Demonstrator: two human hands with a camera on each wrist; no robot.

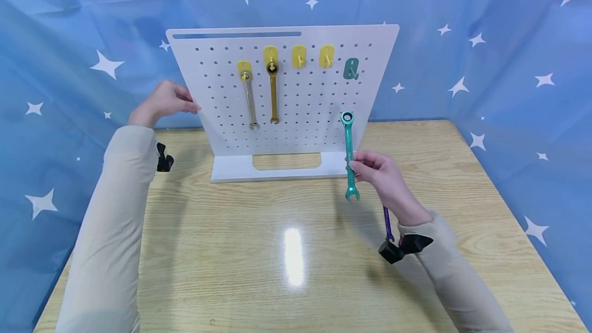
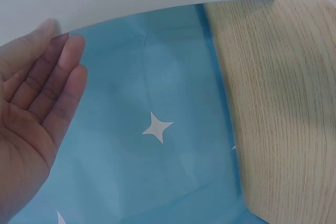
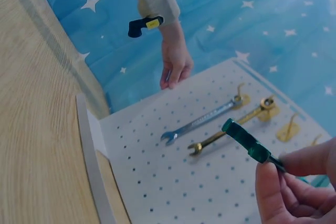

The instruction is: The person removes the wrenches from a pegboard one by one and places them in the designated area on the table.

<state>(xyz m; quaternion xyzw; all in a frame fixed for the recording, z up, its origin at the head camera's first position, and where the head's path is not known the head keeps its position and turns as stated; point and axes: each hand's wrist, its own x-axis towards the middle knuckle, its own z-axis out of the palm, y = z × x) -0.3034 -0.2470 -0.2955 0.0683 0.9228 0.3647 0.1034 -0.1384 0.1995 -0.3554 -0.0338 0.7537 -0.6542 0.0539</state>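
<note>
The right hand is closed in a pinch on the green wrench, thumb on the near side of the shank and fingers curled behind it. The wrench stands nearly upright in that grip, its ring end up and its forked end down, in front of the lower right part of the white board and below the green hook. Under the right wrist shows the lower stretch of a purple wrench (the rest is hidden by the arm). A black wrist camera sits on the cuff of the right sleeve.

The left hand pinches the left edge of the board, thumb tip on the front face and the fingers, only slightly bent, close together behind (the left wrist view shows the palm well).

On the board, the silver wrench hangs by its ring end from the leftmost yellow hook, tilted a little. Just beside it, the gold wrench hangs almost straight from the next one. Two further yellow hooks follow to the right, then the green one, set slightly lower.

The board's foot rests on the wooden table, whose grain shows through a long cut-out. Blue cloth with white stars (some large, some tiny) surrounds the far edge and sides.
</note>
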